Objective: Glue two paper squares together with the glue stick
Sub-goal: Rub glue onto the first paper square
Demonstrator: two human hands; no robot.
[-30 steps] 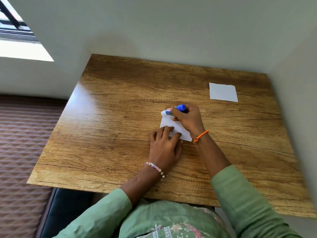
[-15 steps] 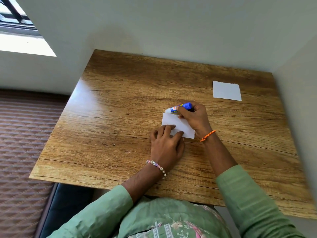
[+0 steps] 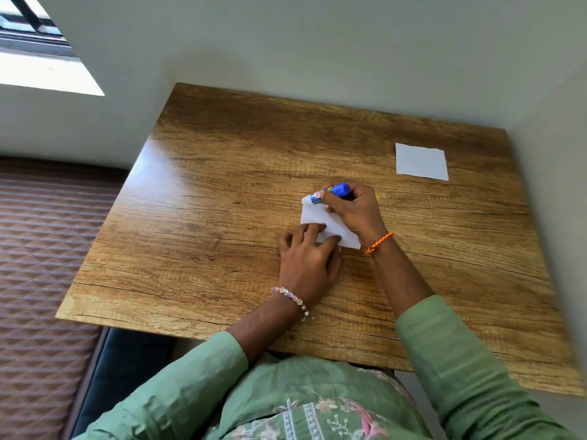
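On the table (image 3: 222,192), the left hand (image 3: 309,258) lies spread, fingers flat on the near paper (image 3: 313,215). The right hand (image 3: 355,211) grips the glue stick (image 3: 330,194) at the paper's 12 o'clock edge. A second paper (image 3: 421,161) lies at 2 o'clock, well apart.

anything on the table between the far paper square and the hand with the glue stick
Nothing: in the head view only bare table separates the far paper square from the right hand.
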